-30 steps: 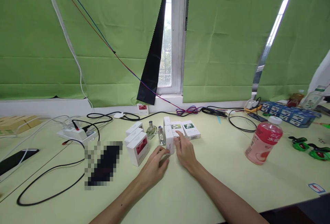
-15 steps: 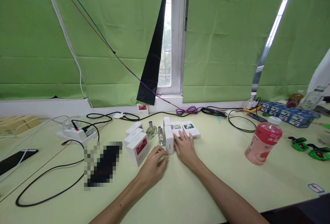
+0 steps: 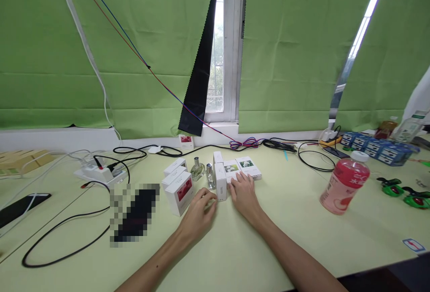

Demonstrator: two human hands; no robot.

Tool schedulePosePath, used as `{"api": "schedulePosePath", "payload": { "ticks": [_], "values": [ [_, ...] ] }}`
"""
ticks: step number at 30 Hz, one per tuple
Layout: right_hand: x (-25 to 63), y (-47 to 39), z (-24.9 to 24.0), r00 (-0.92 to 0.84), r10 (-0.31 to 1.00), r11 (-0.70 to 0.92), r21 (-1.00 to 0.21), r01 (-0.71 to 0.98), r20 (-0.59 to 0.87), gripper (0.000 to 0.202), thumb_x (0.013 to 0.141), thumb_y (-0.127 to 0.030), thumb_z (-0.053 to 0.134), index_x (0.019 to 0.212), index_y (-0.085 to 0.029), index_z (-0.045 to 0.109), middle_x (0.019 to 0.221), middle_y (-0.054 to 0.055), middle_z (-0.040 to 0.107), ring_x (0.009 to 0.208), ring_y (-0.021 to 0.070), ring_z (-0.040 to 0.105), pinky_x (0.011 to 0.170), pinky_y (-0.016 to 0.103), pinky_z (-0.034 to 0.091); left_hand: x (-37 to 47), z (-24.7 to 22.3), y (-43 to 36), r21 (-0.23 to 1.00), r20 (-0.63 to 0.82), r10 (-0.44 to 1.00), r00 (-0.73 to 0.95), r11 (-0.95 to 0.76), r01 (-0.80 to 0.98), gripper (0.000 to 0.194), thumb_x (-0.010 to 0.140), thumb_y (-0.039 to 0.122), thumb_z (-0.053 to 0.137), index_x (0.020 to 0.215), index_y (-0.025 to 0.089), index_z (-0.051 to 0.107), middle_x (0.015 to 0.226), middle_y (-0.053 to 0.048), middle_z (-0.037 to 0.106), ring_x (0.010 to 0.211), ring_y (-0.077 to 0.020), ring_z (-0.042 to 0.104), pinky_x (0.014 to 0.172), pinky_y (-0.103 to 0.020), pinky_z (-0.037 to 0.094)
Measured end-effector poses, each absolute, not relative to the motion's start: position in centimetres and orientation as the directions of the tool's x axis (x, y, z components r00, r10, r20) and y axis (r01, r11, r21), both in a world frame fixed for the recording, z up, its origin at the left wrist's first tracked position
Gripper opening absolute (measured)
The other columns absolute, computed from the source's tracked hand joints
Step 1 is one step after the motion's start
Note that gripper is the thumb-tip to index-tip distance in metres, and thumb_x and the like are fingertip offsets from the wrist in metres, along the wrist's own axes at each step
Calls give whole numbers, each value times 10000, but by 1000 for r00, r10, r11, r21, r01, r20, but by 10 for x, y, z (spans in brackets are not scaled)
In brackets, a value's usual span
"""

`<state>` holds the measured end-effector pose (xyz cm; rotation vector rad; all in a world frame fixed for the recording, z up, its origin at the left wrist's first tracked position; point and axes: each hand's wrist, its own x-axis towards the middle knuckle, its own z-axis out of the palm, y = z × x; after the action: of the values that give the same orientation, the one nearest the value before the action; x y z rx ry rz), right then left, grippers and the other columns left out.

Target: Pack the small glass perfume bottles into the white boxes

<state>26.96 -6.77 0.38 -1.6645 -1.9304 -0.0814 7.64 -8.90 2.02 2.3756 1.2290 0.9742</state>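
My left hand rests low over the table with its fingers bent and loosely apart, fingertips by the lower left edge of an upright narrow white box. On that box's right, my right hand lies with fingers spread, its fingertips at the near edges of two flat white boxes with flower pictures, a left one and a right one. Two glass perfume bottles, one rounded and one slim, stand left of the upright box. Further left are several white boxes, the nearest with a red picture.
A pink drink bottle stands at the right, with blue boxes and green-black items beyond. Black cables run along the back. A power strip, a phone and a pixelated dark patch are at the left.
My right hand has slid slightly right and toward me, showing more of the flat boxes. My left hand has barely moved, and the boxes and bottles stay in place.
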Motion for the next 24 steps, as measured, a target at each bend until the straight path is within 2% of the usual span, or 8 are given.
{"api": "schedulePosePath", "payload": {
  "ticks": [2,6,9,12,14,17,20,24],
  "values": [
    [270,-67,2,-43,871,232,-333,914,489,301,1023,-225,413,1045,-183,711,1304,130,655,1355,274,472,1168,470,237,77,21,-90,540,436,806,401,-591,599,182,958,280,466,918,209,628,970,-69,610,805,-186,614,715,-303,541],
    [272,-65,1,-29,832,259,-342,903,554,303,1027,-231,401,1139,-180,678,1245,126,667,1311,270,500,1148,464,285,77,23,-91,545,435,808,397,-587,598,177,958,287,475,922,214,633,956,-62,609,765,-178,603,683,-296,536],
    [273,-64,2,-31,832,243,-314,918,555,338,1019,-288,447,1265,-166,642,1363,166,601,1352,306,459,1134,472,308,77,23,-91,549,441,806,395,-590,593,179,956,285,477,932,214,640,951,-61,611,753,-175,598,671,-296,535],
    [272,-65,2,-59,868,220,-277,935,492,389,1018,-333,466,1351,-192,610,1492,185,499,1411,333,403,1134,504,297,77,24,-92,556,432,811,394,-584,591,174,954,285,482,951,212,639,969,-64,614,731,-166,595,654,-289,533],
    [272,-68,3,-73,889,209,-260,943,452,400,1028,-339,446,1371,-203,600,1509,187,485,1430,336,387,1131,518,295,78,24,-92,561,425,816,391,-577,594,169,950,287,485,959,211,636,980,-64,616,719,-162,597,645,-286,533],
    [270,-75,6,-77,899,200,-247,948,432,378,1037,-323,418,1296,-182,655,1478,185,526,1422,333,406,1125,506,314,78,24,-92,562,425,816,393,-578,592,158,942,272,487,960,212,632,990,-66,615,735,-165,603,656,-288,540],
    [269,-81,13,-86,897,210,-245,947,434,380,1042,-292,397,1085,-147,746,1403,182,598,1379,326,463,1133,480,316,77,23,-92,566,425,809,405,-587,579,160,941,251,480,970,212,632,999,-69,610,746,-165,602,658,-288,545],
    [270,-81,20,-85,875,236,-267,934,477,359,1025,-264,443,926,-141,765,1299,176,668,1295,300,535,1136,444,321,77,23,-92,585,414,816,404,-578,569,164,945,246,469,978,214,627,1010,-68,601,738,-158,596,660,-287,547]
  ]
}}
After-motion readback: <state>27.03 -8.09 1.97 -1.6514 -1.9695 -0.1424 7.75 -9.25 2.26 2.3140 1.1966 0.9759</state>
